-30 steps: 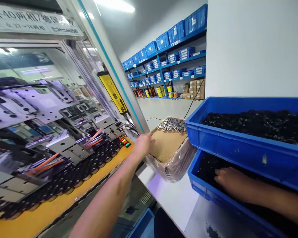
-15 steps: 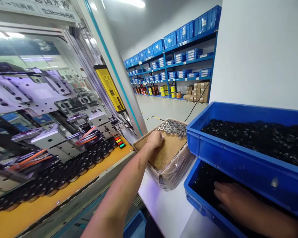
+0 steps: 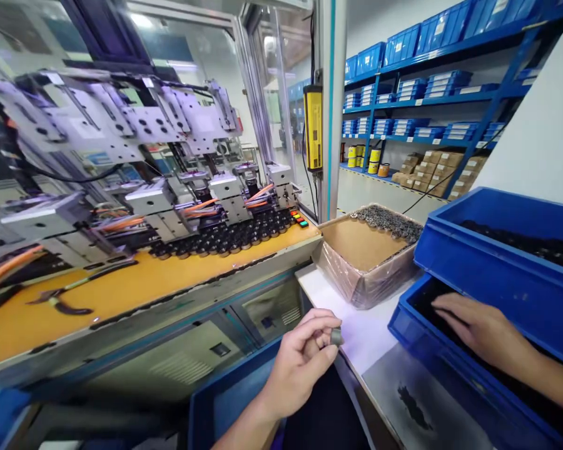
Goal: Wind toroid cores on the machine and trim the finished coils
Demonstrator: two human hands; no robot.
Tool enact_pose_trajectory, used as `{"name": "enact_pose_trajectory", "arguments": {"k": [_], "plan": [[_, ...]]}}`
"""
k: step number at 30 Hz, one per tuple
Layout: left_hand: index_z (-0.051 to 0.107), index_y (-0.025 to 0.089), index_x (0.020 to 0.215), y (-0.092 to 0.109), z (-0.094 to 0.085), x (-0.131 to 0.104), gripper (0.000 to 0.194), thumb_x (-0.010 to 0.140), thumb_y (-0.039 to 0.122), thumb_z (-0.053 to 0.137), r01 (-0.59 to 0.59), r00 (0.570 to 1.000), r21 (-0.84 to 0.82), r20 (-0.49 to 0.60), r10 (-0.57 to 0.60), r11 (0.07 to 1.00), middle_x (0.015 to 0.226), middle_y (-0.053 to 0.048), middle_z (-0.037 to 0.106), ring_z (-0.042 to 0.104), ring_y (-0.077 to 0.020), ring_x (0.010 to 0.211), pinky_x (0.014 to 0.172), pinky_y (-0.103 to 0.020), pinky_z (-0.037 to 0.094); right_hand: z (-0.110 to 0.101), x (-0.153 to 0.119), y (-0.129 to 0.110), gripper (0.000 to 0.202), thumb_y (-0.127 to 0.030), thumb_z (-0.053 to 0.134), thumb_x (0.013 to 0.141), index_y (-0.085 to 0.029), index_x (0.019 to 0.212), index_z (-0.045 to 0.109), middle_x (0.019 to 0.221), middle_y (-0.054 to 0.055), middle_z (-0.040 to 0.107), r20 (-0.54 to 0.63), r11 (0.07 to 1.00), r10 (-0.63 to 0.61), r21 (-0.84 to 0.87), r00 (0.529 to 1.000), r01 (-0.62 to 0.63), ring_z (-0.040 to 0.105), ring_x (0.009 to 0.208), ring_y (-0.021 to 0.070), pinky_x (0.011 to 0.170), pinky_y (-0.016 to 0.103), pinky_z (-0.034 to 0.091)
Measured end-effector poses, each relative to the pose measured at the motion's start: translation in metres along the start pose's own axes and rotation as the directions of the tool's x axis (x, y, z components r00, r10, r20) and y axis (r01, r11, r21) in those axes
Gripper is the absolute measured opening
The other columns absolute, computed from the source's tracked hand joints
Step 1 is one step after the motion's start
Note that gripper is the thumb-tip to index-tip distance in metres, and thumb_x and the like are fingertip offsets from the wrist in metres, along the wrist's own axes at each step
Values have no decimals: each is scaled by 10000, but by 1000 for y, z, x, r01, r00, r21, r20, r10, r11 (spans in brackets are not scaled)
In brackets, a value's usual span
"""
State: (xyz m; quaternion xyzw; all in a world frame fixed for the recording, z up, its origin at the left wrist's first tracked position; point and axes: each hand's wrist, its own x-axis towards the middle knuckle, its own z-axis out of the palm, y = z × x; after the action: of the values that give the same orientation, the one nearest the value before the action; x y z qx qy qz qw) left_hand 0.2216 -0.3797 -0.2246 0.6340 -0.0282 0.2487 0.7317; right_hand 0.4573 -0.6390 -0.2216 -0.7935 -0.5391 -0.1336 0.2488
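Note:
My left hand [image 3: 304, 359] is closed, pinching a small grey metal ring [image 3: 336, 336] between thumb and fingers, in front of the white table's edge. At the right, my right hand [image 3: 473, 322] reaches into the lower blue bin [image 3: 403, 312], which holds dark parts in shadow. Its fingers are stretched out and nothing shows in them, though the fingertips are partly in shadow. Beyond my left hand stands a plastic-wrapped cardboard box [image 3: 356, 278] with many metal rings [image 3: 385, 220] gathered along its far side.
An upper blue bin [image 3: 497, 275] of black parts overhangs the lower one. To the left, a machine has a yellow-orange worktop [image 3: 169, 287] with rows of black round parts [image 3: 234, 237] and pliers [image 3: 65, 300]. A blue tub [image 3: 234, 381] is below; blue shelving [image 3: 422, 106] stands behind.
My left hand has come out of the cardboard box toward me with a metal ring. My right hand has risen somewhat in the lower bin. The view has turned left.

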Motion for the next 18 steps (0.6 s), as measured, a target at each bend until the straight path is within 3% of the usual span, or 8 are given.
{"name": "enact_pose_trajectory", "arguments": {"k": [4, 7, 9, 13, 18], "plan": [[764, 279, 1027, 14, 2, -19, 247, 791, 207, 764, -12, 999, -43, -30, 10, 999, 1022, -54, 621, 654, -131, 823, 754, -245, 531, -17, 35, -75, 151, -173, 559, 946, -210, 1043, 669, 928, 66, 641, -165, 971, -184, 121, 969, 205, 637, 833, 185, 715, 304, 546], [771, 303, 1039, 20, 7, -24, 302, 761, 186, 789, -25, 998, -5, -51, 25, 1000, 988, -48, 668, 679, -132, 790, 727, -234, 556, -11, 44, -126, 154, -104, 565, 932, -169, 1047, 645, 874, 56, 623, -160, 893, -305, 295, 939, 340, 609, 776, 147, 660, 252, 524], [779, 298, 1024, 20, 11, -28, 308, 747, 166, 797, -12, 998, 16, -63, 13, 1000, 1006, -53, 691, 683, -122, 749, 704, -229, 570, -1, 40, -146, 156, -79, 555, 931, -148, 1047, 632, 863, 61, 627, -169, 850, -337, 368, 926, 377, 603, 757, 139, 647, 240, 521], [793, 284, 953, 13, 21, -33, 318, 697, 98, 819, 65, 996, -99, -60, -71, 993, 1042, -49, 760, 715, -113, 762, 730, -197, 589, 13, 26, -157, 177, -80, 553, 928, -137, 1085, 612, 891, 77, 651, -216, 808, -353, 421, 911, 413, 625, 797, 147, 690, 241, 546], [794, 255, 937, 8, 36, -28, 405, 610, 22, 847, 140, 987, -237, -43, -154, 961, 827, -15, 803, 741, -108, 709, 702, -144, 592, 12, 23, -152, 168, -101, 526, 943, -132, 1078, 619, 888, 79, 620, -199, 815, -346, 420, 917, 399, 601, 776, 137, 661, 239, 541]]}}
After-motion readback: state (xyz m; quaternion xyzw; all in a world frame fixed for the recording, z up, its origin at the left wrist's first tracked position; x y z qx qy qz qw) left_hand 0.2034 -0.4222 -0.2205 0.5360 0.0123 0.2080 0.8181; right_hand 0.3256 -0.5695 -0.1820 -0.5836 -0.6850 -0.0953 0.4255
